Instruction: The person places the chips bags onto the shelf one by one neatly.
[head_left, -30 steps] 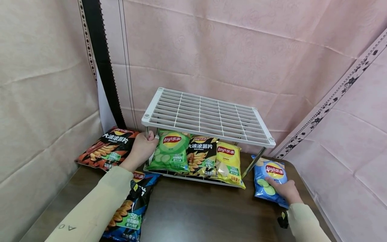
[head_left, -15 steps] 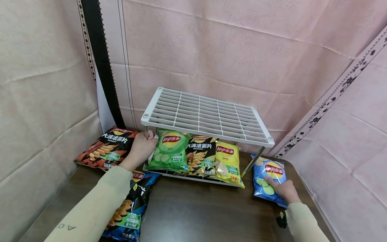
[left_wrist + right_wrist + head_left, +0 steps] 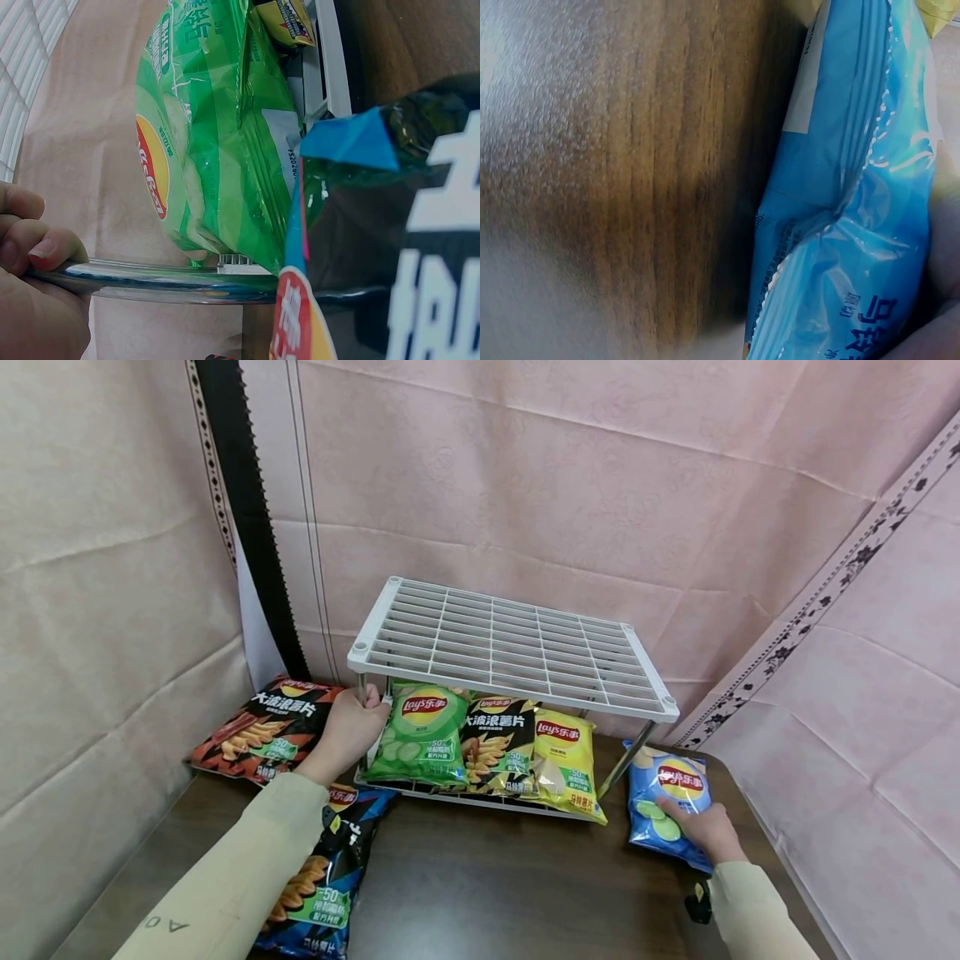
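Note:
My left hand (image 3: 351, 727) grips the front left metal post (image 3: 172, 283) of a white two-tier rack (image 3: 495, 647), its fingers curled round the post in the left wrist view. On the rack's lower tier stand a green chip bag (image 3: 422, 739), a black chip bag (image 3: 497, 752) and a yellow chip bag (image 3: 564, 752), side by side. To the right of the rack, my right hand (image 3: 712, 833) holds a blue chip bag (image 3: 678, 781) by its right side, thumb across the front. Its other fingers are hidden behind the bag.
A red-and-black chip bag (image 3: 262, 727) lies at the far left behind my left forearm. Partly under that forearm is a blue-and-black chip bag (image 3: 330, 877). Pink cloth walls (image 3: 600, 485) surround the brown wooden table (image 3: 480, 885) at the back and both sides.

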Tool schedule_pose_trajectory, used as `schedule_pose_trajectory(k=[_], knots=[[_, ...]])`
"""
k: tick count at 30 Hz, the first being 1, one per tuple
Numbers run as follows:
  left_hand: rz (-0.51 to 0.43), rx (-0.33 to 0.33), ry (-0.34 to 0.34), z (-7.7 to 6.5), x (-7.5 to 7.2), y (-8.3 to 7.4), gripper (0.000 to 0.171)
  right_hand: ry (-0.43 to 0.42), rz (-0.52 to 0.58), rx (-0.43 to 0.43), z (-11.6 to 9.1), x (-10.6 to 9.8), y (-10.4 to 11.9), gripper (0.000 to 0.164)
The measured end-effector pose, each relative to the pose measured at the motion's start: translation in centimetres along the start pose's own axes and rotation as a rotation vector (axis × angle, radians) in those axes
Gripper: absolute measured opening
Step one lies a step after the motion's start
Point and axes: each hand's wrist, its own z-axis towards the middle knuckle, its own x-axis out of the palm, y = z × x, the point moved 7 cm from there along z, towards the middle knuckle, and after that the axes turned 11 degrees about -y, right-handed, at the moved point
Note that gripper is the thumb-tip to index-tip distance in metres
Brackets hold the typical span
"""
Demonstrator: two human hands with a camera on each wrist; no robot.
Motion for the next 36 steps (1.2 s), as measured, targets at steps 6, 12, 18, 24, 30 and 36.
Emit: schedule_pose_trajectory(k=[6, 12, 18, 24, 30, 36], knots=[[0.004, -0.018, -0.005, -0.1, -0.1, 0.0, 0.033, -0.007, 0.006, 0.0, -0.3, -0.4, 0.2, 0.129], [-0.006, -0.026, -0.003, -0.2, -0.2, 0.3, 0.034, 0.005, 0.008, -0.017, -0.6, -0.6, 0.3, 0.13], [0.003, -0.016, -0.01, 0.0, -0.2, 0.2, 0.034, -0.002, 0.015, -0.019, -0.6, -0.5, 0.2, 0.13], [0.005, -0.026, -0.006, 0.0, -0.2, 0.2, 0.033, -0.017, 0.037, -0.005, -0.6, -0.5, 0.0, 0.13], [0.015, -0.026, -0.012, 0.0, -0.2, 0.3, 0.034, -0.069, 0.158, 0.003, -0.8, -0.8, -0.4, 0.129], [0.027, -0.027, -0.006, 0.0, -0.1, 0.3, 0.033, -0.122, 0.312, 0.078, -0.8, -1.0, -1.8, 0.131]])
